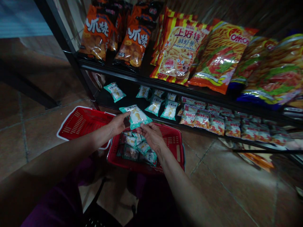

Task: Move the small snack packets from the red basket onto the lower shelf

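Observation:
My left hand (118,123) and my right hand (151,135) both pinch a small teal and white snack packet (136,116), held above a red shopping basket (176,143). The left fingers grip its left edge, the right fingers its lower edge. Several more teal packets (137,148) lie in that basket under my right hand. Matching teal packets (155,105) stand on the low black shelf just beyond, one (115,91) off to the left.
A second red basket (78,121) sits on the tiled floor at left. The black shelf rack (146,78) carries large orange, striped and red snack bags (181,47) above and small red packets (203,119) below right. Tiled floor spreads right.

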`<state>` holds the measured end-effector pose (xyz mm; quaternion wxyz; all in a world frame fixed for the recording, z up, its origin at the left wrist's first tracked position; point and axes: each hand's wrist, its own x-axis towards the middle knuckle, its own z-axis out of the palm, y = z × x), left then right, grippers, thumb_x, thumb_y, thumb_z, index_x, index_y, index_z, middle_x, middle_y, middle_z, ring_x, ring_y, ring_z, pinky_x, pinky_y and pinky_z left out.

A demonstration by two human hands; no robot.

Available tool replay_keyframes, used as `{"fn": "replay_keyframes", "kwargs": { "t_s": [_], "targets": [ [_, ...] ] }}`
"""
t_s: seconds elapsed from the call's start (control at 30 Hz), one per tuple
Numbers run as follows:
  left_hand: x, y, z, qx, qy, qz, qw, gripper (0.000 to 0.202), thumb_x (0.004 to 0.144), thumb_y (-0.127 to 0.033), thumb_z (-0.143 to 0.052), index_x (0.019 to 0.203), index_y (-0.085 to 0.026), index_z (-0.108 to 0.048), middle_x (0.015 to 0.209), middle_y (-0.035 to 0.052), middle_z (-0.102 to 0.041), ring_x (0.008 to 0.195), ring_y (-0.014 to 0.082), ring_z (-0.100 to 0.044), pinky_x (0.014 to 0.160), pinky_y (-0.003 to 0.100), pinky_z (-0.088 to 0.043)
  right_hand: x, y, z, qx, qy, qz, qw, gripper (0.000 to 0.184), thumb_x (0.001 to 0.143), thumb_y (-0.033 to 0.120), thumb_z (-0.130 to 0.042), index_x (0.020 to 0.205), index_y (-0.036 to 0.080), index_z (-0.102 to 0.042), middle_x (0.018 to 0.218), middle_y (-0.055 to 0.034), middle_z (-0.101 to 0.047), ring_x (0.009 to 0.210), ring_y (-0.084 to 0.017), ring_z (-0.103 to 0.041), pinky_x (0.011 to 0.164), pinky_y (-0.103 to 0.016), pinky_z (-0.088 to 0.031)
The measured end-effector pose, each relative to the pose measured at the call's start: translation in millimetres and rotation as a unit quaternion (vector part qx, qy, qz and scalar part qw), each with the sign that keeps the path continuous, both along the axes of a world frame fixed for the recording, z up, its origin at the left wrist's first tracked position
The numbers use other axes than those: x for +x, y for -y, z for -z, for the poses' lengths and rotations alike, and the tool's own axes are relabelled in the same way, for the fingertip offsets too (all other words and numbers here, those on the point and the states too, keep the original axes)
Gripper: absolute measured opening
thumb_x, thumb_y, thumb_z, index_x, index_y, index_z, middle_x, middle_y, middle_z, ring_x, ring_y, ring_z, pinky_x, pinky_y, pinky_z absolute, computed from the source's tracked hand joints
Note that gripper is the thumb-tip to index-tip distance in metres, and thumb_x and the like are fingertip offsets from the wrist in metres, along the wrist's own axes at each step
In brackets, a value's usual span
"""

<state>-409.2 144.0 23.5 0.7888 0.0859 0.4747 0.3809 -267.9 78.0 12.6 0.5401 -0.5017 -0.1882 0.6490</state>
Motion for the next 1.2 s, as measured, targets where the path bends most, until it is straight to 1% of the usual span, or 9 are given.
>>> {"fn": "replay_keyframes", "kwargs": {
  "t_s": [0.17,0.37,0.53,0.67,0.77,0.83,0.93,1.07,1.2],
  "targets": [
    [0.0,-0.5,1.2,0.002,-0.014,-0.008,1.0,0.014,0.082,-0.014,-0.06,0.095,-0.01,-0.063,0.079,0.0075,-0.069,0.064,0.0143,-0.064,0.07,0.029,-0.054,-0.7,0.7,-0.5,0.006,0.006,-0.004,1.0,0.037,0.052,0.03,-0.086,0.063,0.018,-0.053,0.06,0.0047,-0.063,0.058,-0.011,-0.065,0.057,-0.022,-0.055],
    [-0.7,-0.8,-0.5,0.018,-0.01,0.007,1.0,0.011,0.083,-0.014,-0.059,0.093,-0.011,-0.062,0.078,0.0071,-0.068,0.063,0.0147,-0.063,0.068,0.03,-0.054,-1.0,1.5,0.0,0.001,0.01,0.006,1.0,0.037,0.049,0.028,-0.087,0.064,0.019,-0.054,0.057,0.0065,-0.061,0.057,-0.011,-0.065,0.057,-0.022,-0.055],
    [-2.1,-0.4,-3.4,0.028,-0.039,0.006,0.999,0.008,0.082,-0.015,-0.06,0.089,-0.011,-0.063,0.078,0.0069,-0.067,0.064,0.0144,-0.061,0.072,0.031,-0.053,-1.3,1.8,0.0,0.002,0.009,0.008,1.0,0.035,0.048,0.027,-0.087,0.064,0.019,-0.057,0.056,0.0072,-0.061,0.056,-0.011,-0.064,0.055,-0.021,-0.055],
    [-2.1,0.2,-5.1,0.039,-0.041,-0.009,0.998,0.006,0.08,-0.013,-0.062,0.086,-0.013,-0.063,0.077,0.006,-0.066,0.064,0.014,-0.06,0.069,0.029,-0.051,-1.5,2.0,1.1,-0.002,0.008,0.006,1.0,0.031,0.05,0.025,-0.086,0.063,0.019,-0.058,0.057,0.0059,-0.063,0.056,-0.01,-0.064,0.055,-0.021,-0.055],
    [-2.2,-0.3,-6.5,0.031,-0.048,-0.014,0.998,0.004,0.081,-0.017,-0.062,0.082,-0.013,-0.061,0.074,0.0049,-0.065,0.061,0.0133,-0.059,0.065,0.028,-0.05,-1.7,2.0,1.2,-0.007,0.006,0.009,1.0,0.03,0.051,0.024,-0.085,0.064,0.019,-0.059,0.058,0.0051,-0.064,0.055,-0.011,-0.064,0.056,-0.021,-0.055],
    [-2.7,-1.3,-7.0,0.033,-0.058,-0.012,0.998,0.006,0.083,-0.02,-0.061,0.081,-0.015,-0.06,0.073,0.0035,-0.063,0.059,0.0126,-0.057,0.063,0.028,-0.049,-1.7,1.6,0.2,-0.013,0.002,0.01,1.0,0.029,0.05,0.023,-0.085,0.065,0.019,-0.06,0.059,0.0047,-0.065,0.055,-0.011,-0.064,0.055,-0.022,-0.055],
    [-3.9,-2.3,-6.9,0.066,-0.078,-0.015,0.995,0.009,0.083,-0.024,-0.062,0.08,-0.016,-0.058,0.074,0.0016,-0.063,0.06,0.0115,-0.057,0.062,0.026,-0.047,-1.1,0.6,-1.8,-0.024,-0.018,0.026,0.999,0.028,0.049,0.02,-0.084,0.061,0.019,-0.058,0.057,0.004,-0.065,0.054,-0.011,-0.063,0.054,-0.021,-0.053],
    [-5.2,-1.4,-7.3,0.109,-0.107,-0.034,0.988,0.016,0.075,-0.025,-0.071,0.079,-0.018,-0.057,0.076,-0.0007,-0.064,0.061,0.0106,-0.057,0.061,0.024,-0.045,1.2,-1.0,-1.9,-0.041,-0.045,0.049,0.997,0.028,0.049,0.016,-0.08,0.055,0.019,-0.054,0.052,0.0045,-0.063,0.049,-0.01,-0.06,0.05,-0.02,-0.051],
    [-5.6,-0.2,-6.8,0.145,-0.128,-0.033,0.981,0.019,0.073,-0.03,-0.072,0.077,-0.017,-0.057,0.077,0.0001,-0.065,0.064,0.0118,-0.059,0.062,0.025,-0.046,2.1,-0.8,-1.1,-0.059,-0.051,0.038,0.996,0.025,0.05,0.013,-0.079,0.058,0.019,-0.056,0.056,0.0038,-0.065,0.053,-0.01,-0.061,0.058,-0.024,-0.055]
  ]
}}
